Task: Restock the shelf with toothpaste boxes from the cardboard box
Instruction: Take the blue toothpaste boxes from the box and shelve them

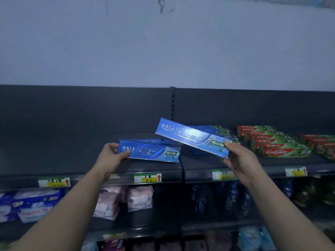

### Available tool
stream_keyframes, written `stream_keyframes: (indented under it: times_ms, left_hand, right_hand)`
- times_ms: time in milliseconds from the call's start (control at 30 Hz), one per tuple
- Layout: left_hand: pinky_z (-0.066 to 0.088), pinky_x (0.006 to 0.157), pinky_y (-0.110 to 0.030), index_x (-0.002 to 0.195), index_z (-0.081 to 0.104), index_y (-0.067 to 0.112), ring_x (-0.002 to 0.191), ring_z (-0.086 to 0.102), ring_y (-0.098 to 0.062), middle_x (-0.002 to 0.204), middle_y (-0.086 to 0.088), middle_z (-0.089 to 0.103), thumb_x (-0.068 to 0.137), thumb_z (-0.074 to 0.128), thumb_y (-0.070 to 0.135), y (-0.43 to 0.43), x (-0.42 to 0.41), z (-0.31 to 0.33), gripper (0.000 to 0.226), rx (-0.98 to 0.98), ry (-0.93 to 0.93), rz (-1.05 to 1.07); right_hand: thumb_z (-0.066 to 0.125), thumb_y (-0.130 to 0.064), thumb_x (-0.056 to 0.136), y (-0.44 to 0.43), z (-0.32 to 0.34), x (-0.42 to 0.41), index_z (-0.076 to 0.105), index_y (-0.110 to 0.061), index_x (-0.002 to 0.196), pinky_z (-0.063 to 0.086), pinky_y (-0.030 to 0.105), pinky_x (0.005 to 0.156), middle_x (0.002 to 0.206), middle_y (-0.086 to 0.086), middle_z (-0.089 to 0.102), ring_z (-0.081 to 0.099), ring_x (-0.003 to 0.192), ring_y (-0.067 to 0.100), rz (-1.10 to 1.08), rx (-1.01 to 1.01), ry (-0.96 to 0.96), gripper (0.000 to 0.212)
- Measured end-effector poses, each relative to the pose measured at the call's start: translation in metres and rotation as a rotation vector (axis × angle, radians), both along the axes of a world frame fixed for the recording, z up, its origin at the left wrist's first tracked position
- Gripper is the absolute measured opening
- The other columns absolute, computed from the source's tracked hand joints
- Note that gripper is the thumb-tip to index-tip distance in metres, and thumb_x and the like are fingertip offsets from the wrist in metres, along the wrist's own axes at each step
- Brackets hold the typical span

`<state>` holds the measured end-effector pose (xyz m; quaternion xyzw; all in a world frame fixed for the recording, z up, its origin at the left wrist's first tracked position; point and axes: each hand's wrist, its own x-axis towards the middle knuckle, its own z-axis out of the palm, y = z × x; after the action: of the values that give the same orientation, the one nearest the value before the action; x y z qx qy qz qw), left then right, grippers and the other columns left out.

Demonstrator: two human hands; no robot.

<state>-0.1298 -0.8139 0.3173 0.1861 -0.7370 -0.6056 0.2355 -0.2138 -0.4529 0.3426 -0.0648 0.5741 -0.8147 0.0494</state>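
My left hand grips the left end of a blue toothpaste box that rests on the dark top shelf, with another blue box lying right behind it. My right hand holds a second blue toothpaste box by its right end, tilted and lifted above the shelf. Behind that box stands a stack of the same blue boxes. The cardboard box is out of view.
Red and green Colgate boxes fill the shelf's right side. The left part of the shelf is bare. Price tags line the shelf edge. Lower shelves hold pink and blue soft packs and dark bottles.
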Motion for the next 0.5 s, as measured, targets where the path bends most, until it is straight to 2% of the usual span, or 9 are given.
stream_keyframes:
  times_ms: [67, 100, 167, 200, 233, 300, 367, 500]
  left_hand:
    - [0.051, 0.088, -0.038, 0.11, 0.055, 0.009, 0.091, 0.065, -0.024, 0.105, -0.011, 0.067, 0.078, 0.077, 0.01, -0.012, -0.01, -0.003, 0.039, -0.127, -0.076, 0.007]
    - [0.05, 0.09, -0.036, 0.116, 0.055, 0.01, 0.094, 0.065, -0.023, 0.107, -0.008, 0.067, 0.077, 0.078, 0.011, -0.016, -0.013, -0.004, 0.046, -0.167, -0.104, -0.008]
    - [0.048, 0.087, -0.031, 0.117, 0.056, 0.012, 0.093, 0.064, -0.018, 0.105, -0.003, 0.067, 0.076, 0.079, 0.011, -0.021, -0.02, -0.005, 0.047, -0.252, -0.151, -0.017]
    - [0.047, 0.085, -0.029, 0.114, 0.058, 0.013, 0.092, 0.064, -0.018, 0.104, -0.001, 0.068, 0.075, 0.08, 0.013, -0.022, -0.022, -0.003, 0.046, -0.291, -0.172, -0.014]
    - [0.046, 0.084, -0.029, 0.112, 0.059, 0.014, 0.091, 0.064, -0.018, 0.102, 0.0, 0.067, 0.074, 0.081, 0.015, -0.024, -0.025, -0.004, 0.044, -0.324, -0.194, -0.011]
    - [0.047, 0.083, -0.03, 0.109, 0.061, 0.015, 0.092, 0.064, -0.019, 0.1, 0.0, 0.067, 0.072, 0.083, 0.019, -0.028, -0.03, -0.004, 0.043, -0.362, -0.244, 0.001]
    - [0.049, 0.085, -0.031, 0.108, 0.063, 0.013, 0.092, 0.065, -0.019, 0.1, 0.0, 0.069, 0.071, 0.084, 0.02, -0.032, -0.035, -0.005, 0.043, -0.352, -0.268, 0.002]
    - [0.051, 0.088, -0.034, 0.111, 0.065, 0.013, 0.092, 0.067, -0.018, 0.101, -0.001, 0.071, 0.071, 0.084, 0.016, -0.04, -0.049, -0.005, 0.045, -0.317, -0.275, -0.003]
  right_hand:
    - [0.092, -0.054, 0.03, -0.003, -0.001, -0.009, 0.064, -0.019, 0.096, 0.048, 0.04, 0.093, 0.103, 0.006, 0.047, 0.047, 0.096, 0.022, 0.013, 0.046, 0.013, 0.079]
    - [0.092, -0.052, 0.033, -0.004, -0.001, -0.013, 0.063, -0.022, 0.091, 0.046, 0.04, 0.093, 0.1, 0.005, 0.049, 0.048, 0.094, 0.021, 0.034, 0.074, 0.013, 0.072]
    - [0.085, -0.04, 0.057, -0.006, 0.002, -0.018, 0.063, -0.02, 0.086, 0.045, 0.035, 0.086, 0.088, 0.0, 0.057, 0.054, 0.084, 0.014, 0.071, 0.114, 0.001, 0.041]
    - [0.079, -0.03, 0.069, -0.008, 0.002, -0.022, 0.064, -0.017, 0.089, 0.043, 0.034, 0.083, 0.082, -0.003, 0.061, 0.057, 0.079, 0.012, 0.087, 0.128, 0.0, 0.027]
    - [0.073, -0.022, 0.077, -0.008, 0.0, -0.029, 0.066, -0.012, 0.096, 0.041, 0.033, 0.082, 0.081, -0.002, 0.064, 0.058, 0.078, 0.013, 0.104, 0.154, 0.008, 0.022]
    - [0.068, -0.014, 0.084, -0.012, -0.002, -0.038, 0.064, -0.007, 0.11, 0.041, 0.029, 0.074, 0.08, -0.001, 0.061, 0.054, 0.073, 0.013, 0.131, 0.229, 0.021, 0.027]
    - [0.066, -0.009, 0.086, -0.02, -0.003, -0.044, 0.062, -0.009, 0.112, 0.042, 0.02, 0.059, 0.074, -0.003, 0.059, 0.05, 0.06, 0.008, 0.167, 0.281, 0.028, 0.027]
    - [0.069, -0.005, 0.083, -0.039, -0.014, -0.059, 0.06, -0.011, 0.112, 0.043, 0.022, 0.062, 0.073, -0.004, 0.061, 0.057, 0.062, 0.007, 0.214, 0.347, 0.024, 0.03]
